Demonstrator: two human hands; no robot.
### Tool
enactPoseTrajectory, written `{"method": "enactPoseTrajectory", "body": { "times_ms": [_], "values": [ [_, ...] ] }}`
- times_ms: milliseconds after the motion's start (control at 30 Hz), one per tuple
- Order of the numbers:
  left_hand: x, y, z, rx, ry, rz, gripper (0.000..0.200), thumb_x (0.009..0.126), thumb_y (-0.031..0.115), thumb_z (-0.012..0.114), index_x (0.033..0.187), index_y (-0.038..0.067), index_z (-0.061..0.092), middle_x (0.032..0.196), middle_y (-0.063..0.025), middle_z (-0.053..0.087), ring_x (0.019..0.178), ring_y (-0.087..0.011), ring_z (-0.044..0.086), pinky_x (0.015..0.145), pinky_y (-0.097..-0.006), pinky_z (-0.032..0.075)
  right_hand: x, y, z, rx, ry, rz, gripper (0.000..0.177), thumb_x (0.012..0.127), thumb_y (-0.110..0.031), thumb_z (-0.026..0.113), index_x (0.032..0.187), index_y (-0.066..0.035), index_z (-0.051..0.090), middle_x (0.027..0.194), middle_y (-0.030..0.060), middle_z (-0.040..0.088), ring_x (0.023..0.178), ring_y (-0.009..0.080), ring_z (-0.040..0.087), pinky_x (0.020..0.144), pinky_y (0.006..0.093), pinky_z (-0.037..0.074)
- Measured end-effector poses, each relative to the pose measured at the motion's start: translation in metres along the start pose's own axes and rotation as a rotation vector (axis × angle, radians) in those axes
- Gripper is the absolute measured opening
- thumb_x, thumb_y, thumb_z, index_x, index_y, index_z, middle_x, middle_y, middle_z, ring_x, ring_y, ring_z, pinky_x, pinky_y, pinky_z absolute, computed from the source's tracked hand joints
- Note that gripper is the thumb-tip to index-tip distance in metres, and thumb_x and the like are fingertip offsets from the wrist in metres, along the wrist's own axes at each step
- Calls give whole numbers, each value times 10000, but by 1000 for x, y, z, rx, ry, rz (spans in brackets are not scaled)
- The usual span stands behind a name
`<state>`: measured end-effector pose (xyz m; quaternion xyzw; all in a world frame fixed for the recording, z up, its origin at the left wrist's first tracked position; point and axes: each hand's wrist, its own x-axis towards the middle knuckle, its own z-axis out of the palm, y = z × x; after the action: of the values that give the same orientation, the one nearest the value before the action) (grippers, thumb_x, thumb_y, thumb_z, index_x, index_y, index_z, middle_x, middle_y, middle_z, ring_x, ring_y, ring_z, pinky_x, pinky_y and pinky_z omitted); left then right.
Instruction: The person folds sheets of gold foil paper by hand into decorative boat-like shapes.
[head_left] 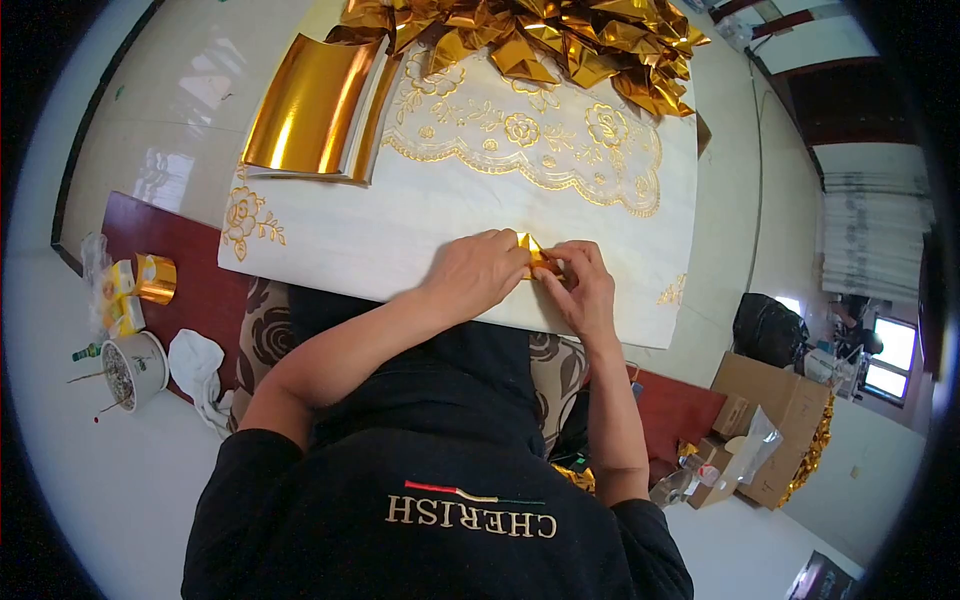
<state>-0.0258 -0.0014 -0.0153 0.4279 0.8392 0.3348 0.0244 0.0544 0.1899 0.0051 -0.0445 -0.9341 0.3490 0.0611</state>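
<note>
Near the front edge of the white tablecloth (340, 240), a small piece of gold foil paper (528, 243) is pinched between my two hands. My left hand (478, 268) is closed on its left side, with the back of the hand covering part of it. On the other side, the thumb and fingers of my right hand (583, 290) grip its right edge. The piece looks partly folded; its lower part is hidden by fingers. A thick stack of gold foil sheets (315, 105) lies at the back left. Beside that is a heap of folded gold foil pieces (560, 45).
A reddish-brown bench (200, 250) runs behind the table, bearing a gold roll (155, 278) and a white cloth (197, 365). A white pot (133, 370) stands at left. To the right are cardboard boxes (770, 400) and a black bag (768, 325).
</note>
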Motion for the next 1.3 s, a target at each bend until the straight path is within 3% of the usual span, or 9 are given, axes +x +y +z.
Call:
{"method": "enactPoseTrajectory", "body": {
  "times_ms": [267, 467, 867, 1067, 1167, 1300],
  "values": [
    [-2, 6, 4, 27, 84, -20, 150, 860, 153, 651, 1004, 111, 665, 879, -64, 608, 827, -242, 654, 656, -380, 551, -9, 10, 6, -148, 208, 11, 218, 841, -197, 779, 1009, -94, 687, 972, 100, 652, 765, 267, 667, 652, 364, 540],
    [-3, 4, 7, 19, 85, -42, 171, 843, 143, 666, 1011, 111, 649, 888, -61, 613, 839, -244, 655, 656, -387, 550, -12, 4, -2, -97, 138, 158, 206, 845, -224, 777, 966, -75, 701, 885, 100, 659, 761, 264, 667, 670, 359, 527],
    [-7, 4, -1, -48, 97, -123, 228, 865, 140, 669, 1083, 83, 634, 954, -82, 617, 883, -285, 648, 710, -413, 543, -6, 0, 1, -21, 80, 326, 245, 826, -267, 792, 890, -53, 692, 885, 102, 679, 775, 268, 667, 698, 360, 517],
    [-12, 3, 1, -86, 148, -120, 259, 852, 111, 674, 1104, 69, 630, 1052, -88, 621, 956, -300, 635, 784, -412, 544, 0, 0, -1, 99, 20, 412, 257, 835, -258, 786, 936, -37, 704, 859, 112, 705, 759, 225, 680, 701, 340, 526],
    [-13, 2, 3, -46, 222, -87, 239, 860, 112, 659, 1096, 70, 650, 1045, -67, 603, 911, -252, 641, 755, -370, 553, -1, 10, 3, 129, -7, 391, 247, 835, -236, 785, 975, -46, 711, 832, 98, 701, 745, 216, 676, 704, 332, 528],
    [-14, 1, -2, -86, 232, -103, 350, 832, 108, 701, 1170, 62, 625, 1157, -88, 598, 1012, -287, 614, 853, -405, 528, 3, 11, 1, 255, -9, 413, 201, 855, -173, 775, 953, -16, 696, 819, 54, 685, 713, 142, 637, 686, 281, 510]
  ]
}}
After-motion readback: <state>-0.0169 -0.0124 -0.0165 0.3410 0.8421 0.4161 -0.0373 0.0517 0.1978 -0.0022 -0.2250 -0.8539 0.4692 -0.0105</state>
